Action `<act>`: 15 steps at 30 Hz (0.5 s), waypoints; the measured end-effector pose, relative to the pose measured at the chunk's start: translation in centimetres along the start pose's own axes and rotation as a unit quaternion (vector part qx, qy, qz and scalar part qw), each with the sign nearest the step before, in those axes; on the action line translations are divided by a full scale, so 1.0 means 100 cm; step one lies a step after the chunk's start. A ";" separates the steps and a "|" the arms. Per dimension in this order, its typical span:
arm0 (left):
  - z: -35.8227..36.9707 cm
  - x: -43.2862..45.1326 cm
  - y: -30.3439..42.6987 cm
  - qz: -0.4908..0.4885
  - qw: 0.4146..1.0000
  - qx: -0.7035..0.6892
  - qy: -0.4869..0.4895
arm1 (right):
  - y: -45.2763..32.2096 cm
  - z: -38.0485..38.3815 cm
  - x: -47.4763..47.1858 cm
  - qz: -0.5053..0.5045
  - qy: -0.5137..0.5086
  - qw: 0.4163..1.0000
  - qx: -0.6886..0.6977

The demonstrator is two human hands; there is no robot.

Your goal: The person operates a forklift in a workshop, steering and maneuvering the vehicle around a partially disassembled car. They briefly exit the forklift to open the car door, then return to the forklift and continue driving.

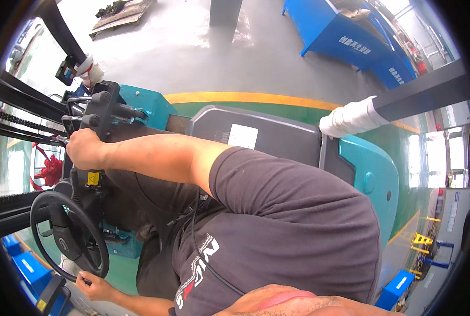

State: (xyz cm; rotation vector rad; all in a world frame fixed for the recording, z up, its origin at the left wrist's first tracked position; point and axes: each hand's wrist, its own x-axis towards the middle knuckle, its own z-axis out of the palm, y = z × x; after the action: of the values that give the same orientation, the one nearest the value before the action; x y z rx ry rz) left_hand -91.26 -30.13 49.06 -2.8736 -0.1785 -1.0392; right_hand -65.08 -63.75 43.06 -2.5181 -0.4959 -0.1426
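Note:
I sit in a teal and black forklift, seen turned sideways, its front towards the picture's left. My left hand (94, 287) grips the lower rim of the black steering wheel (103, 243) at lower left. My right hand (85, 149) is closed at the control levers (77, 118) at left, with its fingers around one lever whose knob is hidden. Two other levers with black knobs stand just above that hand. A yellow warning label (93, 178) lies between the levers and the wheel.
The mast chain (25, 121) and dark mast rails run at far left. White wrapping covers part of a roof post (353, 117). A blue metal bin (318, 29) stands at upper right, a wooden pallet (120, 17) at upper left. A yellow floor line (250, 97) passes beside the forklift.

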 end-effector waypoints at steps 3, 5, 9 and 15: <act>-0.005 0.011 0.004 0.001 0.999 -0.037 -0.031 | 0.009 -0.005 0.002 -0.002 -0.006 1.000 0.002; -0.012 0.013 0.020 0.013 0.995 -0.075 -0.062 | 0.009 -0.010 0.005 -0.001 -0.014 1.000 0.000; -0.014 0.017 0.082 0.066 0.988 -0.117 -0.073 | 0.021 -0.006 0.013 -0.002 0.013 1.000 0.020; 0.011 0.050 0.164 0.134 0.976 -0.145 -0.090 | 0.038 -0.012 0.036 0.009 0.011 1.000 0.001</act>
State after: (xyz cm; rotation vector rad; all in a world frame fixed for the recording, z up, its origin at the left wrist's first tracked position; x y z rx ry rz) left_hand -84.50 -45.84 50.80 -3.1282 0.3738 -0.8134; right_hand -60.32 -66.19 42.84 -2.5161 -0.4652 -0.1635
